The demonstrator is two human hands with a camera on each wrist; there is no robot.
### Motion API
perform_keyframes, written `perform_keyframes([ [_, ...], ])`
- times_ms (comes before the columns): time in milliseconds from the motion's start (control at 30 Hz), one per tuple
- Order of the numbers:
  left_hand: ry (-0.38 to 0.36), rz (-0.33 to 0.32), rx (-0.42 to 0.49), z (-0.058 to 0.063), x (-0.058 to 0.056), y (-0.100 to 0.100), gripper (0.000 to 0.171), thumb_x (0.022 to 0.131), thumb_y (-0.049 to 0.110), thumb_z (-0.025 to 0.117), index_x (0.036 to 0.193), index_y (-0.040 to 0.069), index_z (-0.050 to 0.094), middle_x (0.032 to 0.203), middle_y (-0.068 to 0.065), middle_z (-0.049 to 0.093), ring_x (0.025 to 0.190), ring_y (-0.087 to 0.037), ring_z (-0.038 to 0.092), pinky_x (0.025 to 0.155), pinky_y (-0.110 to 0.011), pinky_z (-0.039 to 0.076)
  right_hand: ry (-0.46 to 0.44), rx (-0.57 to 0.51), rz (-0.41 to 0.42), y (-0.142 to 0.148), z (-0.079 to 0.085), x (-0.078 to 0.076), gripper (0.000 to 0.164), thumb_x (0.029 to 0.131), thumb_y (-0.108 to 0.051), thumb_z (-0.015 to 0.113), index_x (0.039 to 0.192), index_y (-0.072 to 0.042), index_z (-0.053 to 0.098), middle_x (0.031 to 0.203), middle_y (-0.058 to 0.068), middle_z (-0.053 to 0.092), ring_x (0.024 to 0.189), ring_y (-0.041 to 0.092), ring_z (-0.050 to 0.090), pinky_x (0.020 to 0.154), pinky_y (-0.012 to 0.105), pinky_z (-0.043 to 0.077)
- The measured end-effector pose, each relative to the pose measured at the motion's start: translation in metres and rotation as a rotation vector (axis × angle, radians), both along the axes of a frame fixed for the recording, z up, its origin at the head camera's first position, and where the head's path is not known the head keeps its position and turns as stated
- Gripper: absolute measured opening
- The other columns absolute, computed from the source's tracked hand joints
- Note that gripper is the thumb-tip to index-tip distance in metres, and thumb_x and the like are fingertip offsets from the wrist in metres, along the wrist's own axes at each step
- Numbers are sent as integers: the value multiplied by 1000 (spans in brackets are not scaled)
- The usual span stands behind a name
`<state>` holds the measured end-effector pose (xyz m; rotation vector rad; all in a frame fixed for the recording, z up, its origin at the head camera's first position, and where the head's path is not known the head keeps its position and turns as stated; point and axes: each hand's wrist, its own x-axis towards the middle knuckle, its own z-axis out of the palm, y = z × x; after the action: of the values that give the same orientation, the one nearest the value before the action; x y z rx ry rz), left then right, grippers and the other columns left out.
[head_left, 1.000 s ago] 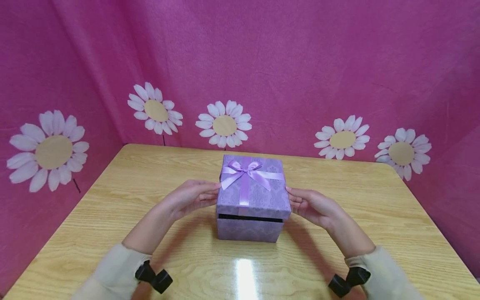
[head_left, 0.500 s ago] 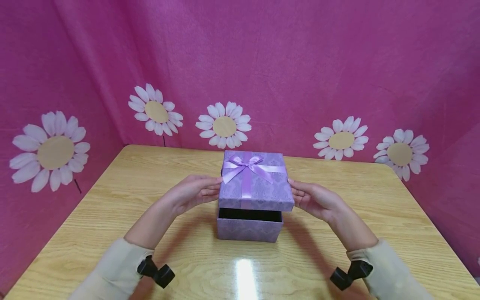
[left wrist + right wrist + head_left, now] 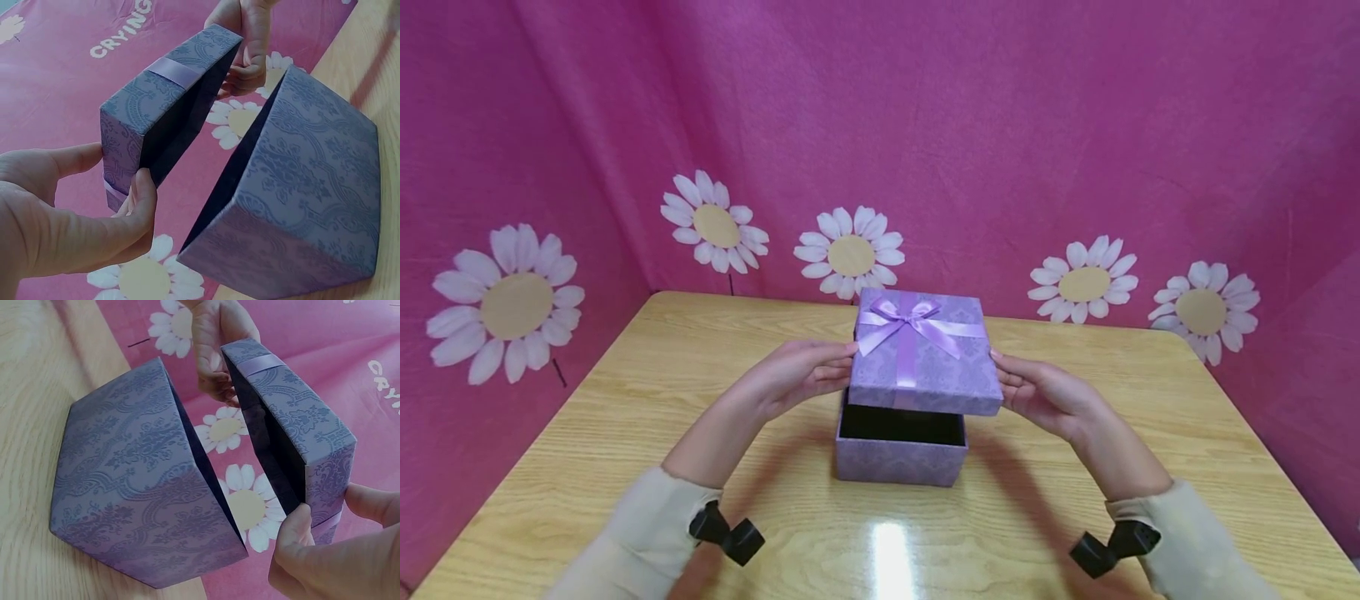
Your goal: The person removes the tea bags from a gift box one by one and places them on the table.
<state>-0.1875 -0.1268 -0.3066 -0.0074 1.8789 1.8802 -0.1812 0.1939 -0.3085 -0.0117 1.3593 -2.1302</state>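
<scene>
A purple patterned box lid (image 3: 925, 358) with a lilac ribbon bow (image 3: 910, 321) is held up above its box (image 3: 901, 462). My left hand (image 3: 801, 375) pinches the lid's left side, thumb and fingers at its edge. On the opposite side my right hand (image 3: 1048, 396) pinches it the same way. In the left wrist view the lid (image 3: 169, 94) is clear of the box (image 3: 312, 187), and its dark inside shows. The box stands on the table with its dark opening partly visible under the lid; its floor is hidden.
The wooden table (image 3: 625, 417) reaches back to a pink cloth backdrop (image 3: 962, 150) printed with several white daisies. Small black devices (image 3: 726, 533) are strapped at both sleeve cuffs. A bright light reflection lies on the tabletop in front of the box.
Both hands have raised the lid off the box and carried it back and slightly right. The gap has widened, showing more of the dark inside. The box has stayed in place.
</scene>
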Motion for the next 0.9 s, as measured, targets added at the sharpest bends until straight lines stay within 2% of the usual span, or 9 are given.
perform_keyframes([
  [200, -2, 4, 14, 4, -2, 8, 48, 97, 23, 55, 132, -8, 45, 108, -6, 58, 94, -11, 60, 105, -36, 47, 15, -25, -6, 8, 1, -1, 20, 100, -12, 49, 98, -8, 68, 96, 2, 70, 91, 10, 66, 84, 22, 55],
  [467, -29, 36, 32, 8, -6, 25, 48, 96, 23, 58, 134, -3, 46, 118, -10, 57, 102, -17, 58, 107, -38, 45, 13, -61, -5, 23, 1, -4, 23, 100, -12, 47, 98, -7, 69, 95, 2, 71, 89, 10, 67, 83, 23, 56],
  [667, -6, 47, 35, 6, -12, 41, 42, 95, 20, 59, 129, -3, 53, 111, -9, 61, 97, -15, 60, 105, -38, 47, 25, -82, -3, 37, 0, -5, 27, 101, -13, 44, 99, -7, 70, 96, 3, 72, 89, 10, 68, 82, 24, 56],
  [767, 16, 55, 29, 4, -14, 51, 39, 94, 21, 61, 125, -2, 57, 107, -7, 62, 93, -15, 61, 103, -37, 49, 24, -93, 1, 44, -3, -6, 29, 102, -14, 42, 100, -7, 70, 94, 2, 72, 83, 8, 66, 73, 18, 54],
  [900, 37, 42, 24, -1, -15, 65, 38, 94, 22, 61, 123, -3, 58, 111, -11, 63, 94, -17, 61, 101, -37, 50, 5, -150, 4, 56, -8, -5, 32, 103, -14, 40, 102, -5, 70, 97, 4, 73, 85, 9, 67, 75, 19, 55],
])
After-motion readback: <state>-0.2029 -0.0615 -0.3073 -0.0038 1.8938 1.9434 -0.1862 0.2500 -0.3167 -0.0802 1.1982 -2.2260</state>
